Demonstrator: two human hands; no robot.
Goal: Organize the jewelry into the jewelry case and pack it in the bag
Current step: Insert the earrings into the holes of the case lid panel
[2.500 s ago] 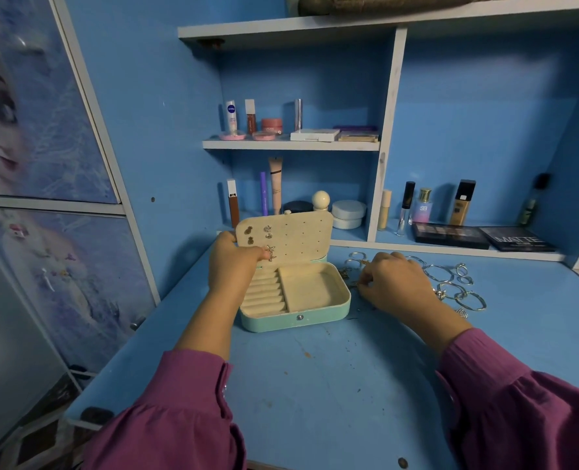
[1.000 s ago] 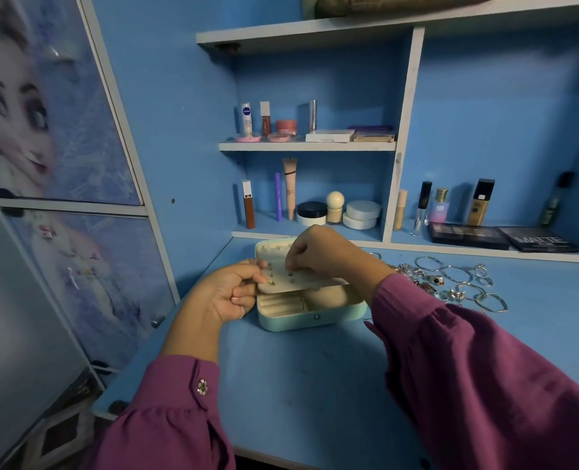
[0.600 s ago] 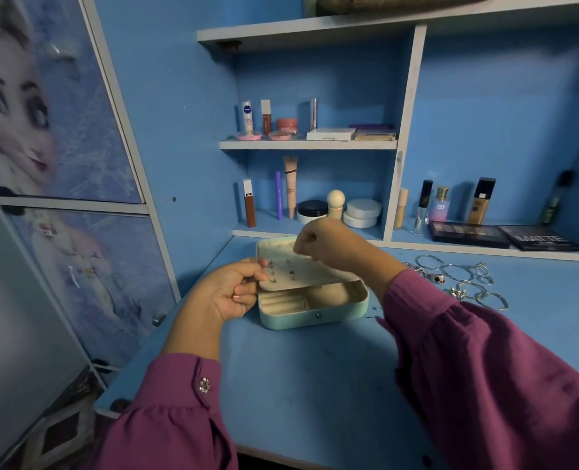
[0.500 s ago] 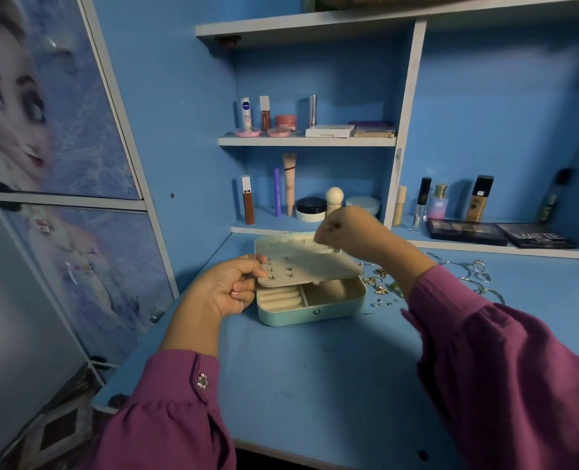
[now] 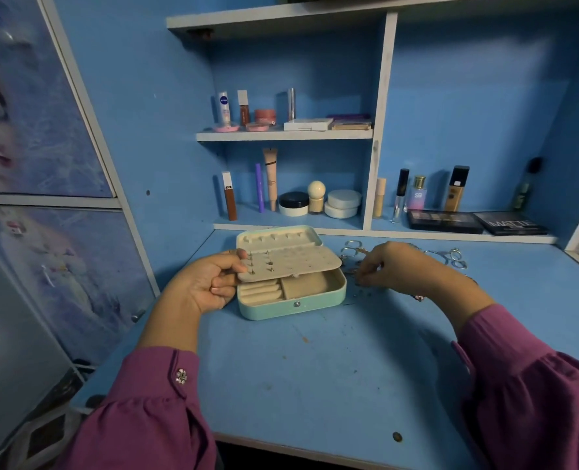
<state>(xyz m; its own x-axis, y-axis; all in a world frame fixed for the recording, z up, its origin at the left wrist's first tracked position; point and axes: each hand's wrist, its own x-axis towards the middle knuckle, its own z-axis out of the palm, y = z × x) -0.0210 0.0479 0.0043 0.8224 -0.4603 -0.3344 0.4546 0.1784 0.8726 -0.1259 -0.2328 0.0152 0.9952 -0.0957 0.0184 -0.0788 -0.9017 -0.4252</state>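
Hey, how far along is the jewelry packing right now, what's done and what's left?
Early stage. Done: a few stud earrings sit in the earring panel of the open jewelry case. In hand: the left hand holds that panel while the right hand reaches into the loose jewelry on the desk. Left: the rings and bangles, closing the case and bagging it; no bag is visible.

Cosmetics line the blue shelves beyond the table point(image 5: 315, 385): a Nivea tube point(image 5: 224, 108) up on the upper shelf point(image 5: 283, 135), white jars point(image 5: 343, 203) below, dark eyeshadow palettes point(image 5: 442, 221) lying far right.
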